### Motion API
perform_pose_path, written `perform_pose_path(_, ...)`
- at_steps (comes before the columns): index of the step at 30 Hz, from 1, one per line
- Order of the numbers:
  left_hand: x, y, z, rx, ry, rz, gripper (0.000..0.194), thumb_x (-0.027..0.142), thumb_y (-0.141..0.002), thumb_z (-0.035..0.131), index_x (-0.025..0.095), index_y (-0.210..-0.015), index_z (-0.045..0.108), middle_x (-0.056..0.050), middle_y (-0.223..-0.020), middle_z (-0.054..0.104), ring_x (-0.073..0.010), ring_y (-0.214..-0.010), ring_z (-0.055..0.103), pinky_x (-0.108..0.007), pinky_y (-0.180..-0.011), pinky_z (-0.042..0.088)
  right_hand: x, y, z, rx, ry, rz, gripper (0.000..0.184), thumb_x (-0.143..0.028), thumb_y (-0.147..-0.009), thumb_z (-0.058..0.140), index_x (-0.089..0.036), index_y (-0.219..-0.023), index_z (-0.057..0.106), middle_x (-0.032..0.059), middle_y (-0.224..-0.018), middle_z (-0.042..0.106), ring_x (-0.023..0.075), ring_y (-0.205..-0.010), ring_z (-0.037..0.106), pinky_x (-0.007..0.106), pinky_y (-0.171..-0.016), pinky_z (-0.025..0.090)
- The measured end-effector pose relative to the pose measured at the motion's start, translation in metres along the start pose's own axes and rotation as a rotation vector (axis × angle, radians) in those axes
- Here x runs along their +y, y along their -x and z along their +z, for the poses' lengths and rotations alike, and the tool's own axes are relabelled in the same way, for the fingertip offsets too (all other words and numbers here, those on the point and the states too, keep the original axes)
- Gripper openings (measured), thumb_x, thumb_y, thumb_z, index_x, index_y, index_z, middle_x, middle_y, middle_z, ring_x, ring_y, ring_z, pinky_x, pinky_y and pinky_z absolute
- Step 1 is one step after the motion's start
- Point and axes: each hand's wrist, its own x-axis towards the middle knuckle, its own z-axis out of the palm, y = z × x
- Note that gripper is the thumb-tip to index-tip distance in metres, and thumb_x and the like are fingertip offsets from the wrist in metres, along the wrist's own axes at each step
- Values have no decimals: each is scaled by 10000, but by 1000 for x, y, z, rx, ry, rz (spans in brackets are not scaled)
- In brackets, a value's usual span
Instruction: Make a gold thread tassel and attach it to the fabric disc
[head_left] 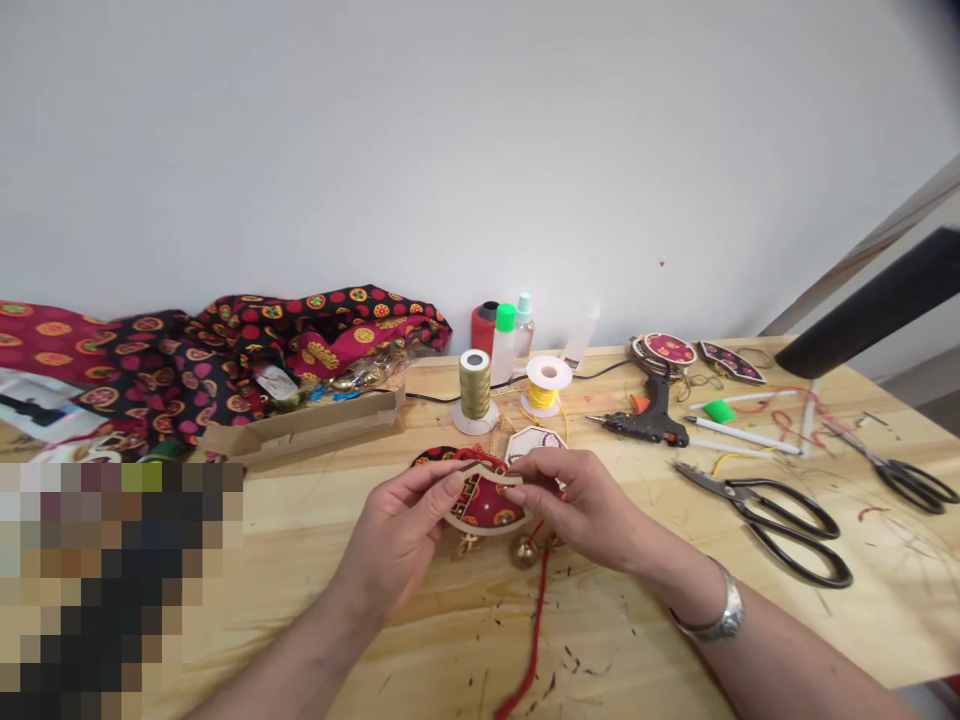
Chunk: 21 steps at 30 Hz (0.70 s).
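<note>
Gripping a fan-shaped ornament of red patterned fabric on a pale wooden backing (486, 497), the left hand (401, 525) pinches its left edge while the right hand (581, 500), a silver bangle on its wrist, closes thumb and fingers on its upper right rim. The piece is held just above the light wooden table (300, 560), near its middle. A small brass bell (524, 552) and a red cord (534, 625) hang below it, the cord trailing toward the near edge. Behind stand a spool of gold thread (475, 386) and a spool of yellow cord (547, 382). A black glue gun (649, 417) and large black-handled scissors (772, 513) lie to the right.
</note>
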Motion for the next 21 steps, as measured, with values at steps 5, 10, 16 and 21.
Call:
perform_pose_path(5,5,4,-3,-141,31,-122,239,327,-789,658,122,-852,761,-122,-859,753,-243,-776,685,-335,-694,549,7,-5,-2,22,-30,-46,194,-259,-917,465,-185,-882,641,24,-801,606,137,-728,530,280,-686,447)
perform_pose_path(10,9,7,-4,-412,52,-361,307,369,-813,612,131,-964,736,-134,-937,736,-294,-877,682,-371,-736,531,7,-6,-4,-7,-41,-135,172,-241,-910,494,-195,-914,659,31,-822,606,146,-779,549,289,-735,455)
perform_pose_path(16,8,6,-6,-508,34,-411,428,292,-702,741,119,-1089,684,-156,-1037,704,-318,-1002,639,-401,-859,482,9,-5,0,-8,-109,-227,164,-237,-881,555,-232,-982,684,39,-871,632,161,-843,583,320,-786,481)
perform_pose_path(21,4,5,-5,-330,-99,-204,582,162,-628,804,252,-1177,630,-90,-1279,592,-284,-1112,579,-349,-882,484,3,-1,4,163,-114,-78,189,-316,-822,633,-201,-968,666,56,-904,653,165,-803,601,296,-689,495)
